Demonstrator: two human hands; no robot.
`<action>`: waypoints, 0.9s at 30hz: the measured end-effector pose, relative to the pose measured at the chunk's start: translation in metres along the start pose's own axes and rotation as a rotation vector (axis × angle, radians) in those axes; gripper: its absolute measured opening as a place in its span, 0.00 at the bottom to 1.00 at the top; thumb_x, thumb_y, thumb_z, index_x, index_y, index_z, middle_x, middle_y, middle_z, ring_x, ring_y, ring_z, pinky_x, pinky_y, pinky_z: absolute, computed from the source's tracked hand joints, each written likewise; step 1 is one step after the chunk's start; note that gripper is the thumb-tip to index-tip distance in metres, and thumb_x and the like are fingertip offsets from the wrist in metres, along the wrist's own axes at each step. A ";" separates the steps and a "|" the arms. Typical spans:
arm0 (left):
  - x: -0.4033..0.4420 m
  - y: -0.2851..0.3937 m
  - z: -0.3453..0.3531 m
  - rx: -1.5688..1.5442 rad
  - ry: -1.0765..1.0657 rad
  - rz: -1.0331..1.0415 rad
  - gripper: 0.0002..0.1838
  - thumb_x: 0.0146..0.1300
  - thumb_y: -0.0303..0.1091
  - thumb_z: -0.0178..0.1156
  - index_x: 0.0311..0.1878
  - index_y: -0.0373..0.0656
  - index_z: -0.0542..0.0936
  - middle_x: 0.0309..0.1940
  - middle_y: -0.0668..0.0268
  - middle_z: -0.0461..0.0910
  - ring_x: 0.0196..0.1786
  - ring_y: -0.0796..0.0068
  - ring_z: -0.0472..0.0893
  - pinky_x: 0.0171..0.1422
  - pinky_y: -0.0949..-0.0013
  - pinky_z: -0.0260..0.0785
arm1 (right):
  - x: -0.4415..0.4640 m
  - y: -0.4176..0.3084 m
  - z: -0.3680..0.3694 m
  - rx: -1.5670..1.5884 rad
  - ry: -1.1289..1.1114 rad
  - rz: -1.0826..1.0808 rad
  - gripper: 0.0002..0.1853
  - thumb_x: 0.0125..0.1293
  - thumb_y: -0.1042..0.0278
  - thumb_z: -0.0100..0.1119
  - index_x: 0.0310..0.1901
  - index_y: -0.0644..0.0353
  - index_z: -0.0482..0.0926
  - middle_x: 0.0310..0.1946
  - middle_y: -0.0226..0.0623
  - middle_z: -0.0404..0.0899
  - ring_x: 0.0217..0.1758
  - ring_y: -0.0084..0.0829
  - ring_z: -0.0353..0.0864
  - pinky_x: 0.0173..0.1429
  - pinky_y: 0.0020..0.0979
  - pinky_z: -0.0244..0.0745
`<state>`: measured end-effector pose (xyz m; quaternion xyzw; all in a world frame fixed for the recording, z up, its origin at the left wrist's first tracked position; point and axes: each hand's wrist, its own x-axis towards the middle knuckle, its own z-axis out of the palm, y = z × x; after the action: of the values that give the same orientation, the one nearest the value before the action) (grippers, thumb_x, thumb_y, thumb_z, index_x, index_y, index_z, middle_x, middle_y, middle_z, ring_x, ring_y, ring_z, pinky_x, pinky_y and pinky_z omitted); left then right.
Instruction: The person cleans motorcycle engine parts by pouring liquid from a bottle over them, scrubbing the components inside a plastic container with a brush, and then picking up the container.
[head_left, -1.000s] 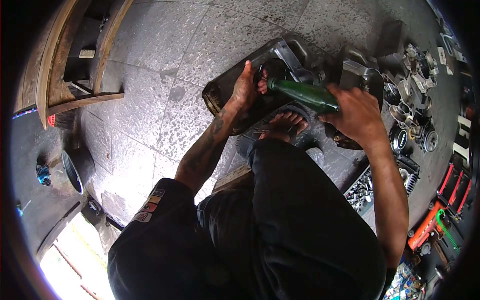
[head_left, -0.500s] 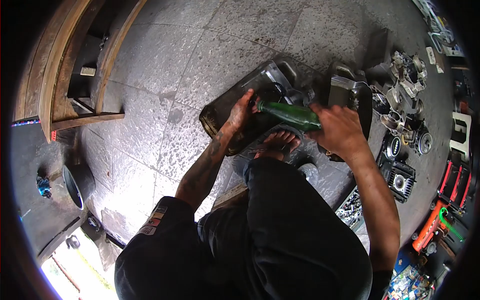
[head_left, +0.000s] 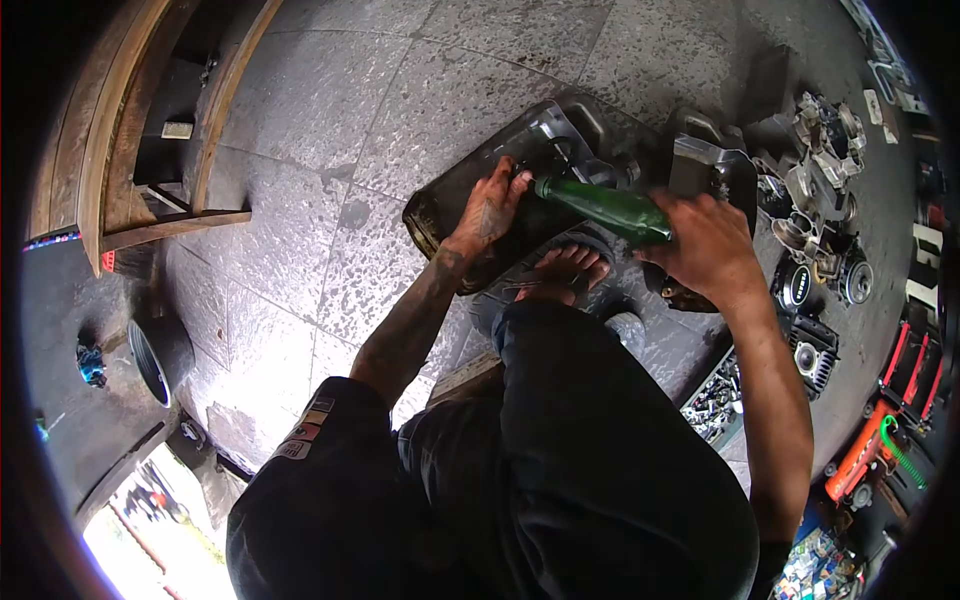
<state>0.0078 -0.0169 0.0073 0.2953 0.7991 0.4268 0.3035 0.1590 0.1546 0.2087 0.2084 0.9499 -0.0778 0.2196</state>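
A green bottle (head_left: pixel 608 208) lies nearly sideways in my right hand (head_left: pixel 712 245), which grips it around the base end. Its neck points left, close to the fingertips of my left hand (head_left: pixel 487 210). That left hand is closed above a dark, cut-open plastic jerrycan (head_left: pixel 430 232) used as a tray on the floor. Whatever its fingers hold is too dark to make out. The inside of the jerrycan is partly hidden by my hand and the bottle.
A second cut-open jerrycan (head_left: pixel 742 180) stands to the right, by several metal engine parts (head_left: pixel 830 150). A tray of small metal parts (head_left: pixel 715 408) lies beside my leg. My sandalled foot (head_left: pixel 572 272) is close to the first jerrycan. A bucket (head_left: pixel 160 360) and wooden frame (head_left: pixel 175 236) are left.
My right hand has drawn the bottle slightly to the right, and its neck is a little farther from the left hand. The left hand's fingers have curled in more.
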 end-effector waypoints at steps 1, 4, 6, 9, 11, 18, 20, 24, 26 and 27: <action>0.001 -0.006 0.004 -0.001 -0.002 -0.002 0.24 0.67 0.43 0.50 0.55 0.31 0.64 0.34 0.49 0.75 0.39 0.53 0.77 0.46 0.61 0.67 | 0.000 -0.002 0.000 0.001 -0.003 0.000 0.33 0.45 0.54 0.70 0.55 0.51 0.72 0.41 0.40 0.78 0.50 0.40 0.74 0.55 0.41 0.65; 0.002 -0.019 0.009 0.130 0.179 0.168 0.18 0.66 0.44 0.49 0.48 0.37 0.67 0.44 0.47 0.73 0.48 0.44 0.72 0.50 0.52 0.64 | 0.002 -0.007 -0.002 0.002 -0.025 -0.002 0.32 0.45 0.55 0.70 0.54 0.52 0.72 0.40 0.40 0.78 0.49 0.40 0.74 0.55 0.41 0.65; 0.002 -0.019 0.008 0.236 0.230 0.258 0.15 0.65 0.40 0.51 0.46 0.37 0.69 0.45 0.49 0.71 0.48 0.47 0.71 0.51 0.54 0.62 | 0.002 -0.008 -0.004 0.000 -0.001 -0.001 0.32 0.45 0.55 0.70 0.54 0.51 0.72 0.40 0.40 0.78 0.49 0.40 0.75 0.56 0.40 0.65; 0.001 -0.015 0.004 0.210 0.220 0.331 0.14 0.64 0.38 0.53 0.46 0.37 0.70 0.43 0.52 0.72 0.50 0.51 0.69 0.54 0.57 0.60 | 0.002 -0.009 -0.011 0.016 0.002 -0.012 0.33 0.45 0.55 0.70 0.56 0.50 0.71 0.40 0.39 0.79 0.49 0.40 0.75 0.56 0.40 0.65; 0.002 -0.015 0.005 0.213 0.227 0.334 0.14 0.63 0.37 0.54 0.47 0.37 0.70 0.43 0.54 0.71 0.51 0.52 0.68 0.55 0.57 0.60 | 0.000 -0.008 -0.008 -0.004 0.010 -0.013 0.34 0.45 0.55 0.70 0.56 0.50 0.71 0.40 0.38 0.79 0.49 0.39 0.74 0.56 0.40 0.65; 0.003 -0.020 0.005 0.195 0.228 0.345 0.15 0.63 0.36 0.55 0.50 0.40 0.70 0.46 0.57 0.69 0.53 0.57 0.67 0.56 0.57 0.58 | 0.001 -0.009 -0.007 -0.009 0.010 0.012 0.33 0.45 0.54 0.70 0.56 0.50 0.71 0.41 0.39 0.79 0.49 0.40 0.75 0.56 0.40 0.65; 0.003 -0.020 0.003 0.202 0.229 0.338 0.15 0.63 0.36 0.54 0.50 0.40 0.70 0.46 0.57 0.69 0.53 0.57 0.66 0.56 0.57 0.58 | 0.004 -0.003 -0.004 -0.006 0.026 0.008 0.33 0.45 0.54 0.70 0.55 0.50 0.72 0.41 0.39 0.79 0.49 0.40 0.75 0.55 0.40 0.66; 0.000 -0.020 -0.003 0.177 0.213 0.340 0.15 0.64 0.36 0.53 0.50 0.40 0.70 0.47 0.58 0.69 0.53 0.59 0.66 0.57 0.56 0.56 | 0.004 0.002 -0.004 -0.006 0.077 0.014 0.32 0.45 0.55 0.70 0.55 0.50 0.73 0.41 0.42 0.79 0.48 0.42 0.76 0.54 0.40 0.67; -0.001 -0.020 -0.007 0.182 0.206 0.346 0.15 0.64 0.36 0.53 0.50 0.40 0.70 0.47 0.58 0.68 0.53 0.59 0.66 0.57 0.56 0.56 | 0.005 0.006 -0.001 -0.004 0.095 0.022 0.32 0.45 0.56 0.70 0.54 0.50 0.73 0.41 0.42 0.79 0.49 0.43 0.76 0.54 0.41 0.68; -0.001 -0.019 -0.008 0.183 0.200 0.352 0.15 0.64 0.36 0.52 0.50 0.40 0.70 0.47 0.58 0.68 0.53 0.59 0.65 0.57 0.56 0.56 | 0.005 0.008 0.000 -0.004 0.112 0.031 0.32 0.44 0.56 0.70 0.54 0.50 0.73 0.42 0.42 0.79 0.49 0.43 0.76 0.54 0.41 0.68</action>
<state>-0.0020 -0.0304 -0.0056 0.4127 0.7968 0.4259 0.1156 0.1580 0.1639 0.2062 0.2268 0.9575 -0.0606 0.1677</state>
